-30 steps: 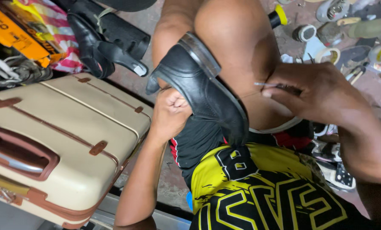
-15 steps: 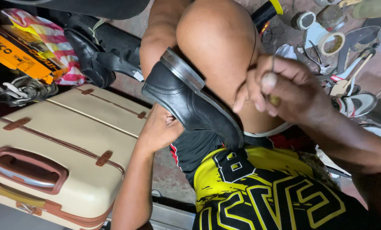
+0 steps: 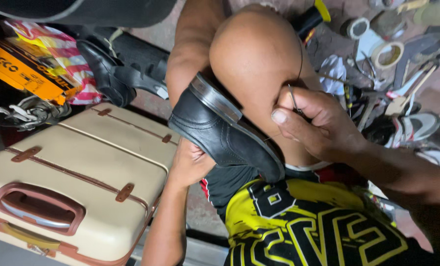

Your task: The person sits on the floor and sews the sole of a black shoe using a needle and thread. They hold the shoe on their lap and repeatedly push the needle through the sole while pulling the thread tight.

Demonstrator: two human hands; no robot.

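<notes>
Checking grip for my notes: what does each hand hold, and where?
Left hand grips the black shoe from beneath; right hand pinches a needle by its lower shaft.

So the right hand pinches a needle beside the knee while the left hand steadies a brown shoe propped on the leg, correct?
Not quite: the head view shows the shoe is black, not brown. The rest holds: the right hand pinches a needle beside the knee while the left hand steadies the shoe propped on the leg.

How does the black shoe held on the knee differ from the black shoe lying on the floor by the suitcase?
The held shoe is tilted against the knee, sole edge up, steadied underneath by the left hand. The floor shoe lies untouched beyond the cream suitcase, away from both hands. The right hand pinches a needle beside the held shoe. Both are black leather.
</notes>
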